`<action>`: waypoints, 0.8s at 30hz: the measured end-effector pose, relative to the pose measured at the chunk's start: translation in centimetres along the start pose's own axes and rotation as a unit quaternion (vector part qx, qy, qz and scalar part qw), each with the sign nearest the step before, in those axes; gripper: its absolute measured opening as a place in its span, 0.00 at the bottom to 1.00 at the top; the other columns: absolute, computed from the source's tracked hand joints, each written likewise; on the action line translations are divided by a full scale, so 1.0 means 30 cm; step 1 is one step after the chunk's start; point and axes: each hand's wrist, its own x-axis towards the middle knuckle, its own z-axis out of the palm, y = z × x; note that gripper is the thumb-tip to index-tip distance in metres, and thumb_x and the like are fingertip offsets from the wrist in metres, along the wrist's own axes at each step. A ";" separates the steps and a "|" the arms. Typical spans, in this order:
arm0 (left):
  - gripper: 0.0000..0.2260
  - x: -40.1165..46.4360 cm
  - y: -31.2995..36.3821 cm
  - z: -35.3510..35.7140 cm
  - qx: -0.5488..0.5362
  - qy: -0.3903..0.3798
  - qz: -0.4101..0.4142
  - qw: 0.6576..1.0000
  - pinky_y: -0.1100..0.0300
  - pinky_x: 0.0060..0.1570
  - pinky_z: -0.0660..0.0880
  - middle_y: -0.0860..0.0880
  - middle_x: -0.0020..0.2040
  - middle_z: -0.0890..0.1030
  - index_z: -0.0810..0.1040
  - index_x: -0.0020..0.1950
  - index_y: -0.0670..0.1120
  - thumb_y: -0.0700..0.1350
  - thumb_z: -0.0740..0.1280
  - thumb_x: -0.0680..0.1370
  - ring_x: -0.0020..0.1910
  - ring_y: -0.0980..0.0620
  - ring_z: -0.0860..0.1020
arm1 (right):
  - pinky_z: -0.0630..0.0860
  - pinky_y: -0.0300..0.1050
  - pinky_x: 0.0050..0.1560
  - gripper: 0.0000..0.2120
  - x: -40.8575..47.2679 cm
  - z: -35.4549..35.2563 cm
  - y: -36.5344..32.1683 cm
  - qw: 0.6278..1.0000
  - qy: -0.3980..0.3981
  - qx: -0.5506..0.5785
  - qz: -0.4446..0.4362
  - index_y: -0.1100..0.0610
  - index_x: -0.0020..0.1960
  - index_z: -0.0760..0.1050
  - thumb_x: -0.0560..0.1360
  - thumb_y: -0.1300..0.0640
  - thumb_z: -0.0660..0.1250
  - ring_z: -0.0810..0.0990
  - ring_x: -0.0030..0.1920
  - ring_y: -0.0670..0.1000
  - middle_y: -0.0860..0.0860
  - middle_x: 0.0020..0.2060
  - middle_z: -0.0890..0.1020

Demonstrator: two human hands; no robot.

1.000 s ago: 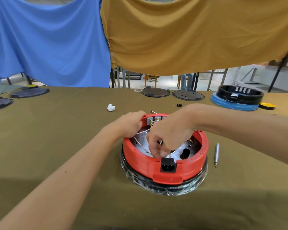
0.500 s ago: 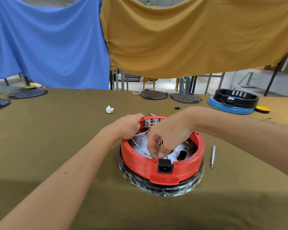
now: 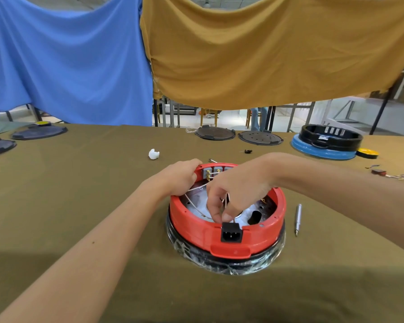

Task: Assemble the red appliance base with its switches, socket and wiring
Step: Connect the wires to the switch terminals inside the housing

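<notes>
Little is shifting: right hand [image 3: 237, 197] keeps pinching wires behind the power socket [image 3: 230, 232], left hand [image 3: 181, 177] gripping the red base [image 3: 261, 236] rim; tugging risks unseating terminals.

The red appliance base [image 3: 261, 238] looks like smooth, slightly glossy plastic, with a matt black plastic socket [image 3: 230, 233] set in its near wall and a bright, reflective metal plate [image 3: 196, 203] inside it. Under the base, crinkled clear film [image 3: 219, 264] shines over a black rim, and just right of the base lies a screwdriver [image 3: 297, 219] with a brushed metal shaft. The table cover [image 3: 79, 194] under the base is matt olive cloth, and behind it hang a blue cloth [image 3: 68, 61] and an ochre cloth [image 3: 266, 50], both soft and creased.
</notes>
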 end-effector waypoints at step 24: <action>0.06 -0.138 -0.003 -0.032 -0.092 0.093 -0.112 0.985 0.51 0.45 0.69 0.37 0.51 0.78 0.68 0.48 0.41 0.33 0.54 0.78 0.54 0.36 0.77 | 0.61 0.43 0.62 0.25 -0.169 0.427 0.044 0.777 0.532 0.263 0.210 0.45 0.72 0.64 0.78 0.40 0.62 0.61 0.66 0.46 0.45 0.61 0.65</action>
